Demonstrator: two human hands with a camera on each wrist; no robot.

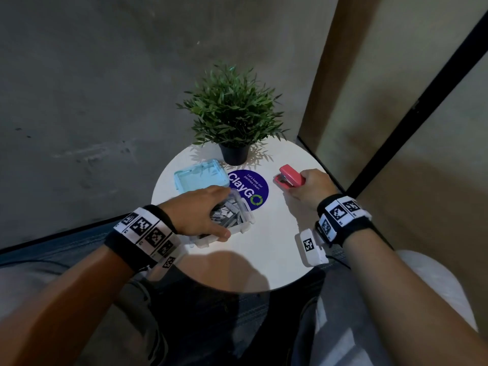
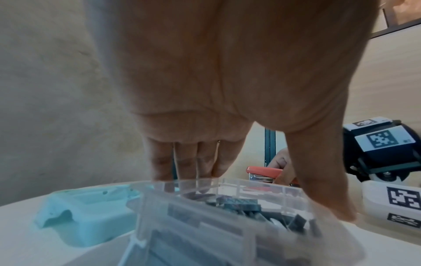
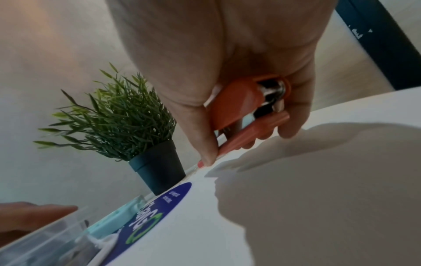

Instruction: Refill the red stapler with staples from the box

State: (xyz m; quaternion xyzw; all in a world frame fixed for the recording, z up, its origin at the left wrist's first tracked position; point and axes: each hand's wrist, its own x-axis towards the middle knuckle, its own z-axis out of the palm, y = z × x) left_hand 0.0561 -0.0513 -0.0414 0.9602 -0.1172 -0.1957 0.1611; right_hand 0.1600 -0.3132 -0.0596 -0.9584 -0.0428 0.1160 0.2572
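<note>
Now, left hand (image 1: 196, 212): fingers straight, reaching into the clear box (image 1: 244, 225) of staples (image 1: 227, 213)
Right hand (image 1: 307, 187): fingers curled round the red stapler (image 1: 289, 178), on the desk (image 1: 264, 254)
Lid (image 1: 199, 177): beside the box

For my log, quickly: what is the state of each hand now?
Left hand: open, fingers reaching into the clear staple box.
Right hand: closed, holding the red stapler.
</note>
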